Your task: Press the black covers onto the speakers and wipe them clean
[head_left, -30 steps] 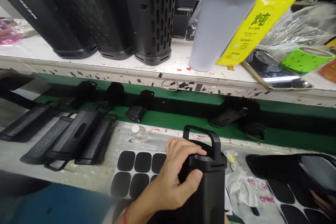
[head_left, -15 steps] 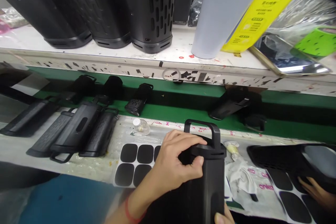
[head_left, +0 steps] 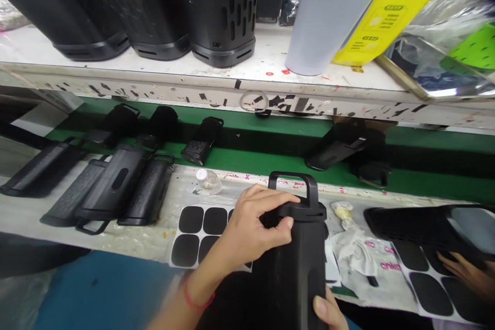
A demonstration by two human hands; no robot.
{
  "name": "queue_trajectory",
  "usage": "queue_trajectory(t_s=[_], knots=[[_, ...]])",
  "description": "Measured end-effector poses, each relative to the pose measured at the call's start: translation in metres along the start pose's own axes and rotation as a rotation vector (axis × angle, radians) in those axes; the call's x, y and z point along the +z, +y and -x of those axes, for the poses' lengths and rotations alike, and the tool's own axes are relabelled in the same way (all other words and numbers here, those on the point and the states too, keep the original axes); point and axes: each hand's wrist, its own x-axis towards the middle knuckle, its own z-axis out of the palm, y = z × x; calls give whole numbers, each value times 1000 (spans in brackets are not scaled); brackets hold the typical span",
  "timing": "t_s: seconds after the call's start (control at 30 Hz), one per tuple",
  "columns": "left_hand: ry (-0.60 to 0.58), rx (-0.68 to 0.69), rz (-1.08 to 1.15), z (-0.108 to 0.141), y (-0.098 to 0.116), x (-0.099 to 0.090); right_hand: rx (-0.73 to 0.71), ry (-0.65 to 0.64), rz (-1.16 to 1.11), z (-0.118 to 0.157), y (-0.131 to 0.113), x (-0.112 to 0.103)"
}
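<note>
A tall black plastic housing point(head_left: 299, 268) with a loop handle point(head_left: 296, 178) on its end cap stands before me, its lower part out of frame. My left hand point(head_left: 255, 232), with a red band on the wrist, grips the rim of the end cap between thumb and fingers. Low on the housing's right side, the thumb of my right hand point(head_left: 328, 312) presses against it; the other fingers are mostly hidden. Behind my left forearm lies a white sheet of black rounded-square pads point(head_left: 191, 219), partly covered by the arm.
Several similar black housings point(head_left: 116, 180) lie at the left, others on the green strip point(head_left: 247, 139). A small clear bottle point(head_left: 209, 180) and white cloth point(head_left: 353, 252) lie nearby. Another person's hand point(head_left: 466, 270) is at the right. Above runs a shelf point(head_left: 174, 72) with upright housings.
The view has tilted and shifted slightly. Both hands keep their hold on the housing, which sits slightly further left in view. The other person's hand at the right has moved slightly.
</note>
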Motion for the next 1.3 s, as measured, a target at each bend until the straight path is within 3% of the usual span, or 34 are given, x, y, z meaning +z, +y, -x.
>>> queue_trajectory(t_s=[0.2,0.33,0.4,0.5,0.6,0.67,0.77,0.87,0.93,1.0,1.13,1.23,1.3], knots=[[-82,11,-24,7,-18,2,-22,6,45,-9,-6,5],[-11,-223,184,38,-44,17,-134,-154,232,-24,-8,7],[-80,-356,390,48,-60,21,-265,-209,420,-36,-7,11],[-73,-491,342,45,-81,21,-434,-179,648,-67,-8,18],[19,-543,67,29,-99,22,-584,-60,854,-107,-18,10],[66,-600,-135,21,-111,25,-669,82,983,-131,-32,-10],[103,-689,-444,18,-127,32,-742,424,1080,-152,-59,-64],[74,-753,-616,21,-144,37,-721,780,1098,-158,-79,-128],[55,-792,-679,23,-155,41,-669,908,1110,-159,-84,-162],[44,-812,-713,23,-165,43,-609,950,1131,-163,-83,-182],[17,-781,-657,31,-182,34,-585,965,1140,-169,-83,-185],[54,-764,-548,51,-196,6,-684,996,1080,-153,-90,-171],[164,-784,-525,68,-207,-20,-760,1024,1000,-130,-94,-157]])
